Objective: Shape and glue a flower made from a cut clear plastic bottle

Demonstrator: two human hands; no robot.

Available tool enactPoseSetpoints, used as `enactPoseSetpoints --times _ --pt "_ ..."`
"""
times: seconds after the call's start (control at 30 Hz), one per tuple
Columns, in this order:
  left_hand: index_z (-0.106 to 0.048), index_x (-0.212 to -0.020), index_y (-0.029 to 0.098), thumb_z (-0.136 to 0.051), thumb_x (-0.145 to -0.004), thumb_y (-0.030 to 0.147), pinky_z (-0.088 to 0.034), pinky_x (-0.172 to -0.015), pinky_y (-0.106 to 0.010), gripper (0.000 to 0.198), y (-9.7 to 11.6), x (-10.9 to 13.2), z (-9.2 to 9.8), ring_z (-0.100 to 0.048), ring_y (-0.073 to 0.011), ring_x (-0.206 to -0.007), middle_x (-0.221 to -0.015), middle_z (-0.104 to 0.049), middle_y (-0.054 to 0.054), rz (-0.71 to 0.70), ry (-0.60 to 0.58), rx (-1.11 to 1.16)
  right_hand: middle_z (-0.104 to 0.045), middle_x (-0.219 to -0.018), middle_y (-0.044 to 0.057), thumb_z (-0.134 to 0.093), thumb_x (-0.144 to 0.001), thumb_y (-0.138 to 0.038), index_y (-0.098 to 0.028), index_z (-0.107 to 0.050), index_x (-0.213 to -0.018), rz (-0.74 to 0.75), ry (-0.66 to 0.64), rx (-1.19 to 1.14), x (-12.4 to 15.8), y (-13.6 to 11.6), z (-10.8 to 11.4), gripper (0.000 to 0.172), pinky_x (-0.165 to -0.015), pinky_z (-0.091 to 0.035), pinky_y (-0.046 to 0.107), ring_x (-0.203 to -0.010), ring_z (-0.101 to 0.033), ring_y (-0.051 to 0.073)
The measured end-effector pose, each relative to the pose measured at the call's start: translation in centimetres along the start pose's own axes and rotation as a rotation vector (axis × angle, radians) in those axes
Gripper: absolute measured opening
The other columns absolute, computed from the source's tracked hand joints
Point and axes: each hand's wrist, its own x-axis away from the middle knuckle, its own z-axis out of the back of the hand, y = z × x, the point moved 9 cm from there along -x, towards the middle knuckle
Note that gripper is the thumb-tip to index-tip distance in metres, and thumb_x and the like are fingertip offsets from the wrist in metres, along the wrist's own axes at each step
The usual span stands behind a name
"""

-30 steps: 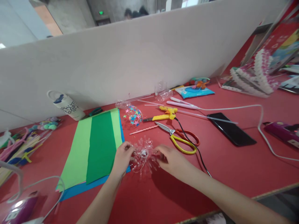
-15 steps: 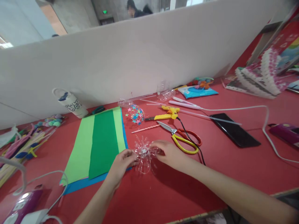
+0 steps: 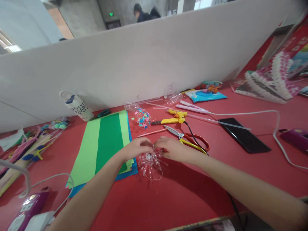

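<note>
A clear plastic piece point(image 3: 149, 165) cut into thin strips that spread out like a flower lies in front of me, with a small white centre. My left hand point(image 3: 138, 148) is at its far left side, fingers bent and closed around strips. From the right, my right hand point(image 3: 172, 149) pinches strips at the far edge, close to the left fingertips. Just beyond the hands are scissors point(image 3: 181, 134) with red and yellow handles and a pink twisted stick point(image 3: 152, 132). The fingertips are partly hidden behind the hands and strips.
Green sheets point(image 3: 109, 134) lie left on the red table point(image 3: 173, 199). Further back are a star-dotted clear ball point(image 3: 143, 120), a yellow utility knife point(image 3: 169, 121) and a yellow glue gun point(image 3: 180, 116). A phone point(image 3: 244, 136) lies right; a white bottle point(image 3: 79, 107) stands by the partition point(image 3: 125, 67).
My left hand has moved from the left side of the plastic piece up to its far side, near my right hand. The right hand stays at the piece, shifted slightly.
</note>
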Motion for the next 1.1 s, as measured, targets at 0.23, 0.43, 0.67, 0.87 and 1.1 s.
enactPoseSetpoints --times 0.23,0.43,0.67,0.87,1.1 --pt "-0.06 -0.091 0.018 -0.066 -0.063 0.027 -0.048 -0.069 -0.03 0.03 0.3 0.1 -0.9 -0.061 -0.019 -0.081 -0.088 -0.066 -0.004 0.103 -0.163 0.016 -0.064 -0.087 0.007 -0.054 -0.07 -0.003 -0.014 -0.066 -0.092 -0.019 -0.043 0.043 -0.6 0.5 0.3 0.027 -0.074 -0.04 0.029 -0.085 -0.055 0.019" --pt "-0.054 -0.088 0.018 -0.054 -0.058 0.015 -0.048 -0.058 -0.027 0.031 -1.3 0.1 -0.7 -0.06 -0.0157 -0.068 -0.077 -0.059 0.0 0.239 -0.119 0.051 -0.06 -0.072 0.003 -0.054 -0.068 -0.003 -0.015 -0.063 -0.076 0.013 -0.089 0.041 -1.7 0.4 0.4 0.017 -0.063 -0.035 0.025 -0.069 -0.05 0.016" --pt "-0.051 -0.078 0.018 -0.05 -0.06 0.012 -0.041 -0.046 -0.02 0.019 -2.1 -0.4 -0.5 -0.051 -0.0096 -0.051 -0.061 -0.051 0.005 0.218 0.037 0.057 -0.059 -0.069 0.001 -0.051 -0.067 -0.003 -0.016 -0.063 -0.072 0.024 -0.114 0.007 -2.7 1.1 0.1 0.018 -0.062 -0.035 0.024 -0.067 -0.05 0.014" --pt "-0.05 -0.075 0.018 -0.05 -0.063 0.012 -0.041 -0.047 -0.02 0.013 -2.6 -0.4 -0.4 -0.051 -0.0089 -0.051 -0.061 -0.05 0.005 0.192 0.11 0.068 -0.062 -0.078 0.002 -0.053 -0.066 -0.005 -0.016 -0.063 -0.08 -0.012 -0.103 -0.042 -2.3 1.3 0.3 0.02 -0.062 -0.038 0.023 -0.069 -0.053 0.014" --pt "-0.056 -0.077 0.017 -0.05 -0.064 0.011 -0.042 -0.052 -0.021 0.016 -2.9 -0.5 0.0 -0.056 -0.0119 -0.06 -0.068 -0.057 0.001 0.145 0.149 0.006 -0.065 -0.1 0.004 -0.051 -0.076 -0.013 -0.019 -0.06 -0.104 -0.073 -0.003 -0.052 -1.3 1.9 2.5 0.03 -0.07 -0.043 0.026 -0.08 -0.058 0.015"
